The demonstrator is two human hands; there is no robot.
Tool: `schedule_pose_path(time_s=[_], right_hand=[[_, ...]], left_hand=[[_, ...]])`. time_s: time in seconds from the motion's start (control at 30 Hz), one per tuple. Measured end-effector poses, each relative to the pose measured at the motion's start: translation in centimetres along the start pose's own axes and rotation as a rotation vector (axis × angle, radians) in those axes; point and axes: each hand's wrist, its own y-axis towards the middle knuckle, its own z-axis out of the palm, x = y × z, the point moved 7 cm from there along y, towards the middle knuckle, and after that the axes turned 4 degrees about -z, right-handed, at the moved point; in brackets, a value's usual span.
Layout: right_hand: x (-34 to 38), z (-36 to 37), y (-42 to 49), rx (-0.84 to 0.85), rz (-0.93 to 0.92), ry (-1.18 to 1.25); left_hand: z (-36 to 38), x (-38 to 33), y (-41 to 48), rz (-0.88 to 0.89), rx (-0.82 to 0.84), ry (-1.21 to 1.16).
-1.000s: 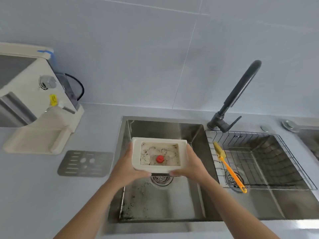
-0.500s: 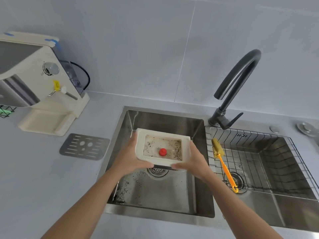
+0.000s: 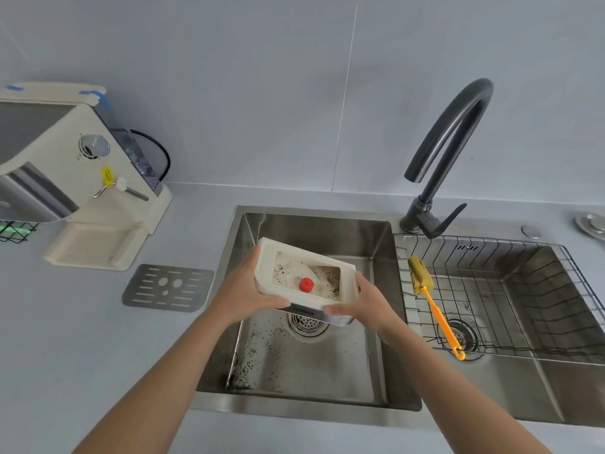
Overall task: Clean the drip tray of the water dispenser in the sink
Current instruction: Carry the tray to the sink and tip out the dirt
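Observation:
I hold a cream drip tray [image 3: 265, 273] over the left basin of the steel sink [image 3: 314, 224]. It is tilted down to the right. Inside it are dark specks, cloudy water and a red float [image 3: 306, 284]. My left hand [image 3: 242, 290] grips its left end and my right hand [image 3: 366, 304] grips its right end. The cream water dispenser [image 3: 65, 165] stands on the counter at the left, its base slot bare. The tray's metal grate [image 3: 167, 288] lies flat on the counter beside the sink.
A dark arched faucet [image 3: 448, 142] rises behind the sink divider. The right basin holds a wire rack [image 3: 491, 290] with a yellow sponge brush on an orange handle [image 3: 435, 309]. Dark specks lie on the left basin's floor near the drain [image 3: 307, 322].
The tray has tipped down to the right and the water inside has shifted. The view has dropped a little closer to the sink.

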Motion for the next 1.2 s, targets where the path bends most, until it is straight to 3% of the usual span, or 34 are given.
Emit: schedule_pose_path(time_s=[0.53, 0.9, 1.2], right_hand=[[-0.4, -0.5, 1.8, -0.033, 0.097, 0.042], [-2.2, -0.6, 3.2, -0.109, 0.305, 0.018], [-3.7, 0.0, 3.2, -0.081, 0.417, 0.16]], left_hand=[[0.1, 1.3, 3.4, -0.143, 0.02, 0.015], [0.0, 1.9, 5.5, -0.328, 0.008, 0.147], [1.2, 1.9, 6.8, -0.407, 0.101, 0.257]])
